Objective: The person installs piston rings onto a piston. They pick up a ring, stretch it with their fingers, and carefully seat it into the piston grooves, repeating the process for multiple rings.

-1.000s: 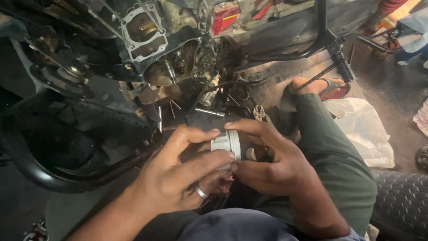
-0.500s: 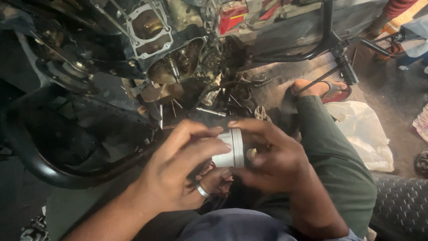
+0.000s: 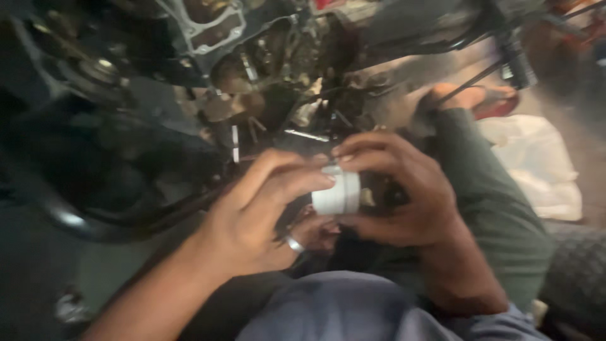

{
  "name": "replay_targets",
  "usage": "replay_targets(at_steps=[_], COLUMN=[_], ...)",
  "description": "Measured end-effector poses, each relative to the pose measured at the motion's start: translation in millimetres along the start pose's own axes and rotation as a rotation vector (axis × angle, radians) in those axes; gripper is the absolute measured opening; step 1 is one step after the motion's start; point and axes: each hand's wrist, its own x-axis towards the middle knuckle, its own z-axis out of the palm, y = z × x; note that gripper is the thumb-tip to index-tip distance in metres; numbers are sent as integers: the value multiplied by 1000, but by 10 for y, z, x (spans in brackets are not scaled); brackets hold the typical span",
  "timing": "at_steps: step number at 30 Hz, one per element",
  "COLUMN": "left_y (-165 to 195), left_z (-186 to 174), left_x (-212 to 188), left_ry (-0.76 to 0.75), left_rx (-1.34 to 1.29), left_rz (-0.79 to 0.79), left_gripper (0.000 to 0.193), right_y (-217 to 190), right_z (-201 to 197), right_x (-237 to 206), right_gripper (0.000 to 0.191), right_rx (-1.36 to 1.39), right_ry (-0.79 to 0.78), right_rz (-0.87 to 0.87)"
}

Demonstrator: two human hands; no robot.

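Engine: at the upper left we see a dark, greasy engine block [image 3: 189,69] with a pale square gasket face at the top; the frame is blurred, so we cannot make out finer detail.
Left hand: our left hand [image 3: 252,215] comes in from the lower left, a ring on one finger, its fingertips [image 3: 319,180] closed on the near end of the cylinder.
Cylinder: we hold a short silvery metal cylinder [image 3: 338,192] between both hands, in front of the engine and above our lap.
Axis: we read its long axis as running roughly left to right, one flat end towards each hand.
Look: pale, smooth, light grey skirt; we think there are fine grooves near the right end, but the blur leaves that unsure.
Right hand: our right hand [image 3: 404,196] wraps over the top and far end, clamped on the cylinder.
Leg: a knee in green trousers [image 3: 492,208] lies right of the hands.
Cloth: a white cloth [image 3: 536,158] lies on the floor at far right.
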Motion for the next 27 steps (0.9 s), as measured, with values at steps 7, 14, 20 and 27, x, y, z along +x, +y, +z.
replay_targets(at_steps=[7, 14, 20, 27], left_y=[-54, -59, -89, -18], left_z=[44, 33, 80, 15], left_x=[82, 41, 8, 51], left_ry=[-4, -17, -7, -36], left_rx=[117, -21, -15, -53], left_rz=[106, 47, 87, -13], left_gripper=[50, 42, 44, 44], right_y=[0, 6, 18, 44], right_z=[-41, -15, 13, 2], right_x=[-33, -41, -108, -34], right_gripper=[47, 30, 30, 41], right_rx=[110, 64, 59, 88], right_ry=[26, 1, -10, -40], right_rz=[-9, -57, -109, -216])
